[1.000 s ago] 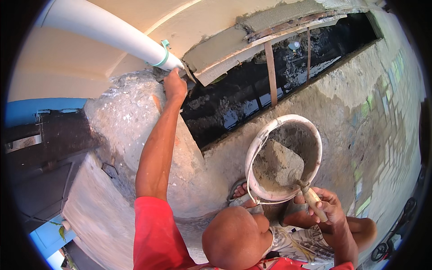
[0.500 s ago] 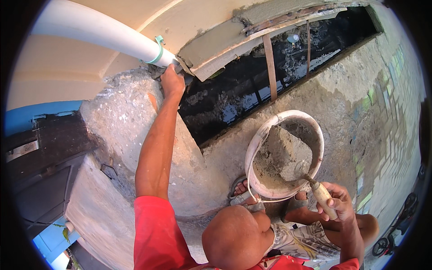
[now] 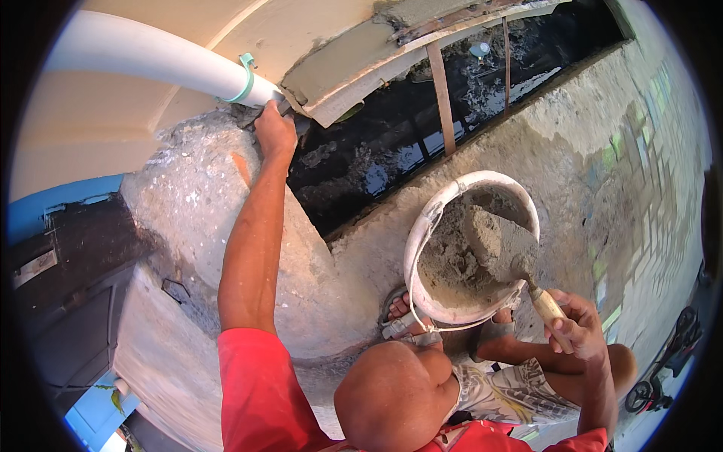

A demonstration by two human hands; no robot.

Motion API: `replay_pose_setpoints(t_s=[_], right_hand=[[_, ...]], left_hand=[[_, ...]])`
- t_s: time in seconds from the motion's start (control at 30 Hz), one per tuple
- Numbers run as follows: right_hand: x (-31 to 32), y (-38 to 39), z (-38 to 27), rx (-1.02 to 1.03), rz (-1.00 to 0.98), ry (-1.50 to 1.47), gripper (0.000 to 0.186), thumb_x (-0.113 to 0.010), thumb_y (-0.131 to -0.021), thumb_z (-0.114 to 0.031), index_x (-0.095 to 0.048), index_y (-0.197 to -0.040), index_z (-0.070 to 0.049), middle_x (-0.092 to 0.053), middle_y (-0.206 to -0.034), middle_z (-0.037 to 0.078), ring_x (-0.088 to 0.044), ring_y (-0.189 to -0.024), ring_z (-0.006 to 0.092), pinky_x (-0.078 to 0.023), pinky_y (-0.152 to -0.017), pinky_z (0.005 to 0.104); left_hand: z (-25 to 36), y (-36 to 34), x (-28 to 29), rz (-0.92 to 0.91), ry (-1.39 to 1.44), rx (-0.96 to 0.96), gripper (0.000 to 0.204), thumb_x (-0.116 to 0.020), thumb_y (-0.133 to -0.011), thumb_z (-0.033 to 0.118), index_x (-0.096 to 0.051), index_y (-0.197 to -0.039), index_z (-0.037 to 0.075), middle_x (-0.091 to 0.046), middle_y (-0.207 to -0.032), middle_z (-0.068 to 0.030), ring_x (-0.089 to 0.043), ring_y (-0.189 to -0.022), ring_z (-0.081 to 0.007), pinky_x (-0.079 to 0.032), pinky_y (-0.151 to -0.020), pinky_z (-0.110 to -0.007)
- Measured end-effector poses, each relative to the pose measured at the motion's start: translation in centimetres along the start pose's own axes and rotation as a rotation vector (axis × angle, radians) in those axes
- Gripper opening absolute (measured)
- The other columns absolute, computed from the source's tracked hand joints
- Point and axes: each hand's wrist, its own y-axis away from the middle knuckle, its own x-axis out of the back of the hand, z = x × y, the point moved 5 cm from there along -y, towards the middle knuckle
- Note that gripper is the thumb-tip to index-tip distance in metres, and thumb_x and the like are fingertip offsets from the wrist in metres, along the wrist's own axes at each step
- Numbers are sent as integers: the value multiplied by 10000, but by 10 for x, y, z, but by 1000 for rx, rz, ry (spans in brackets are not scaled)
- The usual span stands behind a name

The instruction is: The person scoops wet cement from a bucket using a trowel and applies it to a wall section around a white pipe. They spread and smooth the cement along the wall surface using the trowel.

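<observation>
My right hand [image 3: 578, 325] is closed round the wooden handle of a trowel [image 3: 548, 310]. Its mortar-coated blade is over the bucket, above the wet grey mortar [image 3: 450, 264]. The whitish bucket [image 3: 413, 264] stands by my feet, its wire handle hanging down at the front. My left arm stretches far forward, and my left hand [image 3: 276, 135] is closed at the lower end of a white pipe [image 3: 166, 56], against the wall's corner. The fingers there are mostly hidden; something dark grey shows beside them, too unclear to name.
Beyond the bucket an open drain [image 3: 354, 162] holds dark water, with narrow wooden sticks [image 3: 440, 98] across it. A rough concrete block [image 3: 199, 173] lies under my left arm. Tiled ground [image 3: 655, 173] runs along the right, with a parked wheeled vehicle [image 3: 640, 395] farther off.
The trowel blade has turned and tipped in the bucket, showing more of the mortar on the left. My left hand stays at the pipe's end; the view has shifted slightly.
</observation>
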Motion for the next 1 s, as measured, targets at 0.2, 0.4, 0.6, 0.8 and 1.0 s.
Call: replay_pose_setpoints(t_s=[0.2,0.4,0.6,0.8,1.0], right_hand=[[-10,-4,3,-98,20,144,599,-717,-857,-273,-536,-1327,50,-640,-759,79,-549,-502,95,-425,-445,215],[-12,-5,10,-92,-10,121,596,-710,-855,-256,-526,-1340,36,-636,-746,78,-551,-511,96,-426,-442,217],[-8,-6,9,-58,19,108,575,-714,-832,-252,-550,-1317,11,-634,-701,79,-545,-471,103,-409,-417,228],[-8,-7,10,-69,13,123,576,-709,-818,-252,-556,-1310,7,-635,-685,92,-542,-450,115,-413,-406,238],[-12,-6,17,-36,32,110,567,-709,-825,-231,-553,-1335,-38,-635,-697,95,-545,-440,140,-429,-400,246]], left_hand=[[-5,-2,-4,38,51,-34,356,-722,-770,33,-639,-1113,-14,-682,-999,-266,-650,-986,-429,-495,-865,-457],[-9,-7,0,0,98,4,305,-710,-798,41,-663,-1099,26,-695,-987,-251,-659,-991,-408,-510,-852,-456],[16,3,35,8,109,-88,294,-702,-798,19,-657,-1088,-2,-700,-978,-239,-681,-947,-379,-518,-817,-432],[-10,25,67,-133,483,107,257,-642,-835,-63,-638,-1091,-41,-707,-916,-111,-680,-849,-149,-556,-734,-309],[-21,47,84,-147,608,132,267,-641,-828,-77,-637,-1092,-37,-723,-938,-130,-693,-860,-159,-557,-744,-296]])
